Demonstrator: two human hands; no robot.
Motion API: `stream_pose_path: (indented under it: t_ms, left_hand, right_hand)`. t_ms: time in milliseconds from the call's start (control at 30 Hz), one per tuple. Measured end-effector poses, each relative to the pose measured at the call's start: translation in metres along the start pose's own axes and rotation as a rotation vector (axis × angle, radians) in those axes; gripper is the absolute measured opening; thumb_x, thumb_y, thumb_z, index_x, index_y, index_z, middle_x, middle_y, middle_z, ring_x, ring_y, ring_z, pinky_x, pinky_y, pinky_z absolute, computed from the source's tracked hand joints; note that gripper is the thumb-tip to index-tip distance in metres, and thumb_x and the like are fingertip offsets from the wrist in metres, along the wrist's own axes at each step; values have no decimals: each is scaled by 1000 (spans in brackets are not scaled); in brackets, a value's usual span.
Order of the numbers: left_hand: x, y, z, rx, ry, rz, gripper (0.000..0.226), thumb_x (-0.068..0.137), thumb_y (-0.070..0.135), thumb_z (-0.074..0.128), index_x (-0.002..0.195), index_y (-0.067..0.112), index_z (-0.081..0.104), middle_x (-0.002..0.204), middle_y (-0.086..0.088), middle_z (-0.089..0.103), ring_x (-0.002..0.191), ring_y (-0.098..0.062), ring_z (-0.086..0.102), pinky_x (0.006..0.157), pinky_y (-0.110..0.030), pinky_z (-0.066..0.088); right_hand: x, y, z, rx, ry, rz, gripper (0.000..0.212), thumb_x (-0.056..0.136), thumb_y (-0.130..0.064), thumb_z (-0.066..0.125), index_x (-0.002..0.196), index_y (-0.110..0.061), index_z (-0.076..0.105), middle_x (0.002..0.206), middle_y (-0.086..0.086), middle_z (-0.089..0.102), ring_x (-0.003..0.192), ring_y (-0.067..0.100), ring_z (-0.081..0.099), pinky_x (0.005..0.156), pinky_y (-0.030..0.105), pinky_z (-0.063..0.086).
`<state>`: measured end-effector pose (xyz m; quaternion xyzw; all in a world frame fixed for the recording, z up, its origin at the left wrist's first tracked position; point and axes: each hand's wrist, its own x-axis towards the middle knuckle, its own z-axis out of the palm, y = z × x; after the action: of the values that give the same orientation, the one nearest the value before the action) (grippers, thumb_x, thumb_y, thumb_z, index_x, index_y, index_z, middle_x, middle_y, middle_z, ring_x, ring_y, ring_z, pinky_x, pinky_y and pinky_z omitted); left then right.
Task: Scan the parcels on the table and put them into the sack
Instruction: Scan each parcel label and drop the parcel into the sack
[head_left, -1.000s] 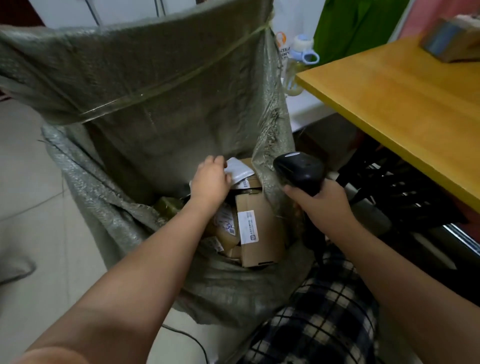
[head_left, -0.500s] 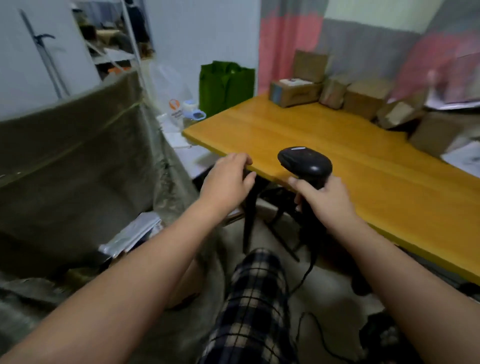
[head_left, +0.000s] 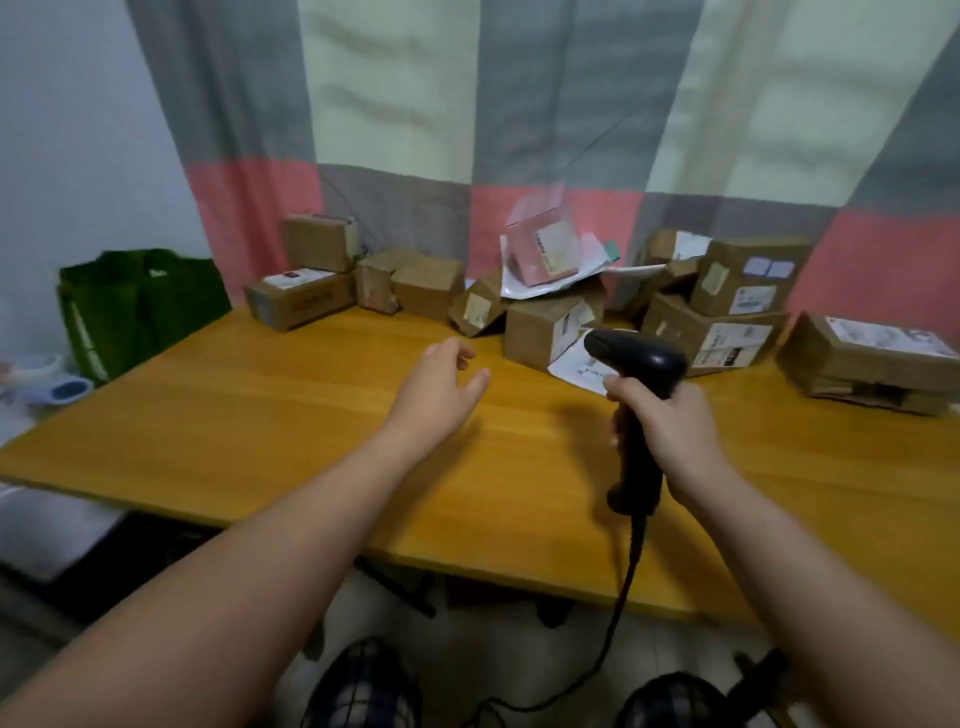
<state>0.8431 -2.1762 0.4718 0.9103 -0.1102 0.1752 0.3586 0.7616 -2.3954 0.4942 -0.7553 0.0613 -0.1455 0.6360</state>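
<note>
Left hand (head_left: 441, 389), fingers loosely spread and empty, reaches toward parcels (head_left: 550, 327) at 12 o'clock; right hand (head_left: 670, 421), fingers wrapped round scanner (head_left: 636, 364), aims it there, evidently for scanning.

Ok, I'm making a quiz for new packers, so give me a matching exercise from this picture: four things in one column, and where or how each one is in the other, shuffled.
Things
1. scanner
2. left hand
3. green bag
4. pink parcel

Place or state
A. on top of the middle heap of cardboard boxes
B. gripped in the right hand
C. open, holding nothing, over the table
D. off the table's left end

Pairs: 1-B, 2-C, 3-D, 4-A
</note>
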Motion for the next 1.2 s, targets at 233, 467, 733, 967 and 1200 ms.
stream_pose_path:
  t_ms: [233, 467, 733, 967, 1200]
  left_hand:
    - [110, 6, 36, -168, -28, -171, 65, 87, 52, 61, 134, 11, 44, 132, -14, 45, 120, -30, 48, 102, -40, 41]
    - [220, -3, 56, -430, -83, -277, 106, 68, 79, 57, 150, 24, 18, 155, -9, 26, 139, -30, 32, 112, -49, 31]
    - [292, -33, 74, -459, -395, -164, 99, 56, 100, 31, 140, 48, 33, 125, 28, 53, 120, -8, 49, 104, -32, 36]
    - [280, -31, 78, -554, -353, -96, 100, 58, 96, 39, 141, 40, 37, 104, 36, 54, 99, 7, 51, 89, -20, 34]
    - [207, -23, 49, -612, -352, -88, 89, 68, 83, 45, 143, 36, 32, 123, 23, 56, 116, 1, 53, 98, -20, 39]
  right_hand:
    - [99, -4, -3, 190, 127, 77, 19, 79, -36, 73, 88, -21, 66, 83, 2, 67, 81, 20, 63, 72, 37, 51]
    - [231, -12, 33, 367, 66, 112, 62, 76, -43, 75, 130, -20, 55, 119, 4, 63, 113, 23, 57, 97, 41, 46]
    - [308, 7, 51, 283, -63, 278, 60, 64, -59, 78, 110, -22, 66, 107, 4, 70, 102, 25, 63, 95, 44, 49]
    - [302, 11, 54, 359, -202, 251, 37, 77, -50, 73, 102, -23, 75, 101, 5, 75, 99, 25, 69, 87, 38, 53]
    - [229, 2, 44, 373, -272, 267, 51, 67, -48, 75, 107, -17, 73, 102, 6, 74, 91, 19, 72, 78, 32, 52]
